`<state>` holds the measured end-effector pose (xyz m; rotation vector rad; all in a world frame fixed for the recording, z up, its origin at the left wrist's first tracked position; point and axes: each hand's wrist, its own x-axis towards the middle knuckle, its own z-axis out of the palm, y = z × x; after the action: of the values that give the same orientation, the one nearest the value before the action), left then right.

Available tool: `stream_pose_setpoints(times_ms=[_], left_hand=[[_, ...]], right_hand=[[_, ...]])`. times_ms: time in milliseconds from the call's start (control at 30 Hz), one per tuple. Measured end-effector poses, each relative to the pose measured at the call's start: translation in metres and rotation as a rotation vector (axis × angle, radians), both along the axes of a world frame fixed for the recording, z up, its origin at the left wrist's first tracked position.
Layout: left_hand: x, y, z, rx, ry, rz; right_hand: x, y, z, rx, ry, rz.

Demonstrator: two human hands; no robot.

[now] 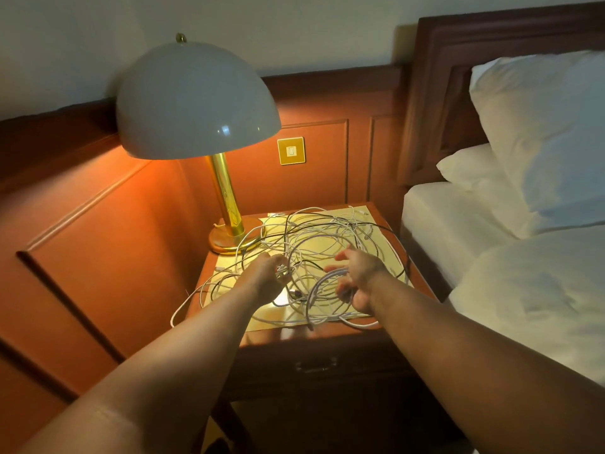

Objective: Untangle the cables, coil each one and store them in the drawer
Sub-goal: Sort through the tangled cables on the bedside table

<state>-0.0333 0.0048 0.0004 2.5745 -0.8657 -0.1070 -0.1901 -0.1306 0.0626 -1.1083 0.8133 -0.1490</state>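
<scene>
- Head view, nearest: drawer [316, 365] below the table [327, 335] front looks closed; I judge nothing stored yet.
- Left hand [270, 273] pinches strands; right hand [355, 278], fingers spread, hooks a loop.
- Cables [314, 244] lie tangled, uncoiled, overhanging the left edge.
- Lamp [229, 224] crowds the far left; bed [458, 224] flanks the right.

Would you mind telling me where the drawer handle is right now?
The handle sits low in the head view, on the nightstand's front, below the cables.
</scene>
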Motion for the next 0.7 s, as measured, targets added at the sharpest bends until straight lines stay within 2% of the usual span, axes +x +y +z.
stream_pose_setpoints(times_ms=[100,200,267,367,467,600,700], left_hand=[[0.005,-0.009,0.0,0.026,-0.069,-0.044],[0.004,-0.019,0.002,-0.084,-0.095,-0.062],[0.003,-0.024,0.005,-0.178,-0.178,-0.099],[0.015,-0.026,0.009,-0.26,-0.346,-0.09],[0.032,-0.018,0.017,-0.253,-0.409,-0.078],[0.046,0.001,0.027,-0.098,-0.47,-0.15],[0.053,0.015,0.031,0.051,-0.476,-0.099]], right_hand=[[0.006,0.001,-0.009,-0.087,0.133,0.235],[0.009,0.003,-0.014,-0.246,0.254,0.501],[0.013,0.006,-0.014,-0.337,0.232,0.573],[0.02,0.01,-0.015,-0.493,0.093,0.47],[0.024,0.008,-0.013,-0.529,-0.031,0.288],[0.025,0.003,0.001,-0.506,-0.132,0.075],[0.025,-0.003,0.011,-0.499,-0.149,-0.105]])
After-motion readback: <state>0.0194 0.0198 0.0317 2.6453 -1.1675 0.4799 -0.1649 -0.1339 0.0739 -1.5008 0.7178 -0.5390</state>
